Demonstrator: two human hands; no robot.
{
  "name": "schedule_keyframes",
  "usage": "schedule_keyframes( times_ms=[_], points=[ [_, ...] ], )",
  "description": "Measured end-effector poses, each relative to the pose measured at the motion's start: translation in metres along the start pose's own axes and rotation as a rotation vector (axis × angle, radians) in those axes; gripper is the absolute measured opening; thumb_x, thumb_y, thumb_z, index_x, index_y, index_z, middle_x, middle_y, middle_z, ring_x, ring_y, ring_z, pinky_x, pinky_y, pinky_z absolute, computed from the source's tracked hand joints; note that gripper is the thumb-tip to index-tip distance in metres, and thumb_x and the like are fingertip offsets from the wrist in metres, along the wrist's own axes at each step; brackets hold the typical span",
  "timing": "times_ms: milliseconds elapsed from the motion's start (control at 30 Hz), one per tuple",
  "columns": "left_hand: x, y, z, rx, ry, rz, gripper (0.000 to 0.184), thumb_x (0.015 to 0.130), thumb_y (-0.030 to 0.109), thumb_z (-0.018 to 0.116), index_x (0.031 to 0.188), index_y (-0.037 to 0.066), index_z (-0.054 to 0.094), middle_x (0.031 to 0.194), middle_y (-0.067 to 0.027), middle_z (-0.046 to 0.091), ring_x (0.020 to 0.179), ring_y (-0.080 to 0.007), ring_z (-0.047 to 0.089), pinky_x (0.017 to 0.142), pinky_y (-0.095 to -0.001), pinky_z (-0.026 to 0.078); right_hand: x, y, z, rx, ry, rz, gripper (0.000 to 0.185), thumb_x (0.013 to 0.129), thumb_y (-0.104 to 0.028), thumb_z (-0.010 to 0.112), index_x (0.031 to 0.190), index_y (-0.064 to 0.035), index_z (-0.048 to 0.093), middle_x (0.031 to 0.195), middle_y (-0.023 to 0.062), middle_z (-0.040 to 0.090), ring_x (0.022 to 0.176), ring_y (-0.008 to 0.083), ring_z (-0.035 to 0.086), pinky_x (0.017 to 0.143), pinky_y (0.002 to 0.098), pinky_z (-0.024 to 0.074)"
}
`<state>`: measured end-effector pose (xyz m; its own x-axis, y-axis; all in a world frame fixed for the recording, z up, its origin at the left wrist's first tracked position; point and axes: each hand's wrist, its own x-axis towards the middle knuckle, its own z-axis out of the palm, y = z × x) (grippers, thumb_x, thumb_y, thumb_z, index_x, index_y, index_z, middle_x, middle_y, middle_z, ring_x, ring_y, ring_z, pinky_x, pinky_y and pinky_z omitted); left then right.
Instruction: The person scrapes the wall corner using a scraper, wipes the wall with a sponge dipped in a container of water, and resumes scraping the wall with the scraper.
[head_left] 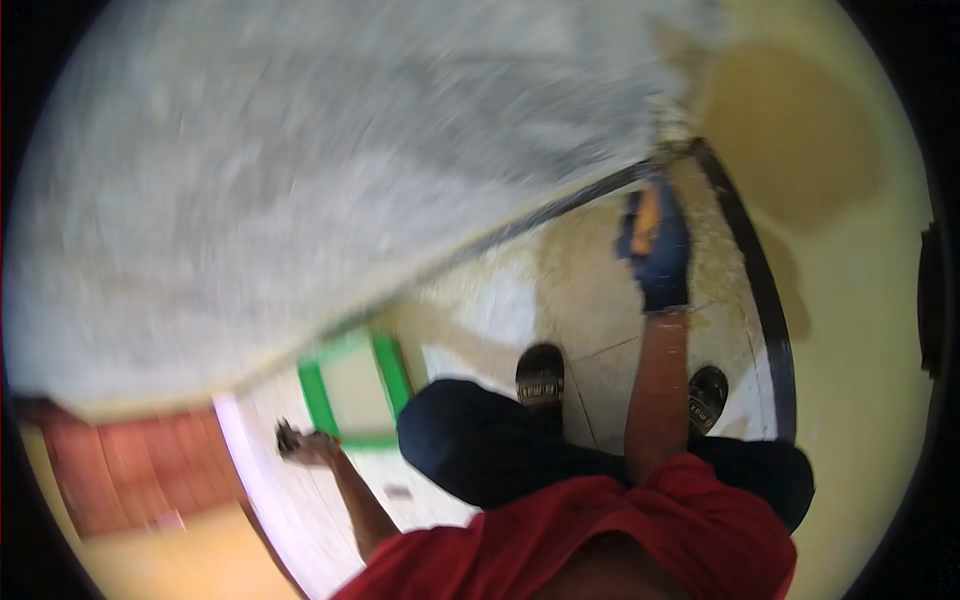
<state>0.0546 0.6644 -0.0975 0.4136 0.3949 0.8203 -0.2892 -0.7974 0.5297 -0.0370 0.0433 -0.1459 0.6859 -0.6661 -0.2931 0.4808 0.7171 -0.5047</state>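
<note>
My right hand [662, 255], in a dark blue glove, is closed around an orange-handled tool [650, 215]. The tool's far end is blurred and reaches the corner where the rough grey wall [350, 170] meets the yellow wall [860, 300], just above the dark skirting; its kind cannot be made out. Off to the left, my left hand [312, 447] is held out over the floor. Its fingers look curled and dark at the tips, but blur hides whether anything is in them.
A green-edged frame or panel [398, 375] lies on the floor near the grey wall. Dark skirting [765, 310] runs along the right side. Pale stains and debris mark the floor tiles [590, 290]. A reddish-brown door-like panel [145, 465] stands far left.
</note>
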Motion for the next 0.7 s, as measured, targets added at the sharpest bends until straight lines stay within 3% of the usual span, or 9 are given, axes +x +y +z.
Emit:
schedule_keyframes(
  times_ms=[100,133,167,267,367,433,467,567,700],
  points=[
    [-0.011,-0.027,-0.081,0.372,-0.111,0.04,0.036,0.089,0.027,0.05,0.106,-0.005,0.045,0.09,-0.0138,0.056,0.082,-0.0235,0.053,0.077,-0.0378,0.043,0.001,-0.005,0.017,0.105,0.171,0.021,0.015,0.091,-0.03,0.052,0.094,-0.0161,0.058,0.063,-0.0025,0.052,0.044,0.0062,0.041,0.041,0.021,0.036],
    [-0.022,-0.01,-0.093,0.527,0.125,-0.276,0.037,0.089,0.025,0.05,0.107,-0.006,0.045,0.09,-0.016,0.055,0.082,-0.0261,0.052,0.083,-0.0402,0.041,0.004,-0.01,0.003,0.077,-0.265,0.141,0.016,0.089,-0.03,0.054,0.094,-0.0158,0.058,0.059,-0.0029,0.051,0.042,0.0061,0.038,0.039,0.0214,0.0352],
    [-0.025,-0.029,-0.123,0.586,-0.046,-0.245,0.038,0.088,0.022,0.051,0.109,-0.009,0.043,0.093,-0.0185,0.054,0.086,-0.0301,0.052,0.087,-0.0423,0.039,-0.003,-0.006,0.02,-0.156,0.163,0.032,0.036,0.091,-0.031,0.049,0.12,-0.01,0.05,0.093,0.0066,0.059,0.06,0.0114,0.053,0.049,0.0267,0.0474],
    [-0.072,-0.023,-0.154,0.914,0.056,-0.31,0.054,0.085,0.02,0.054,0.124,-0.012,0.035,0.1,-0.0239,0.053,0.092,-0.0364,0.052,0.085,-0.0442,0.04,0.022,-0.007,-0.036,0.021,-0.383,0.22,0.027,0.089,-0.033,0.053,0.106,-0.0127,0.056,0.089,0.0057,0.06,0.056,0.0149,0.052,0.052,0.0299,0.0477],
    [-0.104,-0.096,-0.204,1.041,-0.274,-0.281,0.03,0.084,0.021,0.056,0.102,-0.003,0.061,0.097,-0.0165,0.061,0.092,-0.0315,0.056,0.074,-0.0422,0.046,-0.005,0.001,0.015,0.147,-0.176,0.136,0.027,0.09,-0.033,0.052,0.107,-0.0123,0.056,0.09,0.0064,0.059,0.059,0.0162,0.054,0.057,0.0313,0.049],
    [-0.128,-0.082,-0.178,1.332,-0.16,-0.606,0.035,0.085,0.035,0.055,0.094,0.002,0.062,0.091,-0.0123,0.063,0.079,-0.0249,0.062,0.065,-0.045,0.049,-0.013,0.006,0.044,0.118,0.149,-0.003,0.025,0.092,-0.031,0.049,0.106,-0.0115,0.055,0.087,0.0056,0.06,0.068,0.0166,0.055,0.058,0.0298,0.0475],
    [-0.122,-0.087,-0.138,1.244,-0.232,-0.547,0.035,0.085,0.035,0.055,0.094,0.002,0.062,0.091,-0.0123,0.063,0.079,-0.0249,0.062,0.065,-0.045,0.049,-0.002,0.007,0.007,0.197,-0.44,0.125,0.029,0.094,-0.031,0.046,0.11,-0.0086,0.055,0.093,0.0046,0.059,0.076,0.0151,0.055,0.066,0.0266,0.0477],
    [-0.104,-0.103,0.004,0.893,-0.512,-0.422,0.035,0.085,0.035,0.055,0.094,0.002,0.062,0.091,-0.0123,0.063,0.079,-0.0248,0.062,0.065,-0.0449,0.049,-0.015,0.008,0.025,-0.245,-0.031,-0.129,0.036,0.094,-0.027,0.044,0.123,-0.0061,0.05,0.089,0.0033,0.06,0.051,0.0077,0.048,0.044,0.0221,0.043],
    [-0.096,-0.091,0.124,0.534,-0.769,-0.341,0.036,0.085,0.036,0.054,0.094,0.002,0.062,0.091,-0.0122,0.064,0.079,-0.0246,0.062,0.064,-0.0448,0.049,-0.034,-0.019,0.051,-0.237,-0.187,-0.038,0.037,0.091,-0.042,0.046,0.085,-0.007,0.056,0.065,0.0038,0.054,0.038,0.0098,0.042,0.031,0.024,0.0309]
  ],
)
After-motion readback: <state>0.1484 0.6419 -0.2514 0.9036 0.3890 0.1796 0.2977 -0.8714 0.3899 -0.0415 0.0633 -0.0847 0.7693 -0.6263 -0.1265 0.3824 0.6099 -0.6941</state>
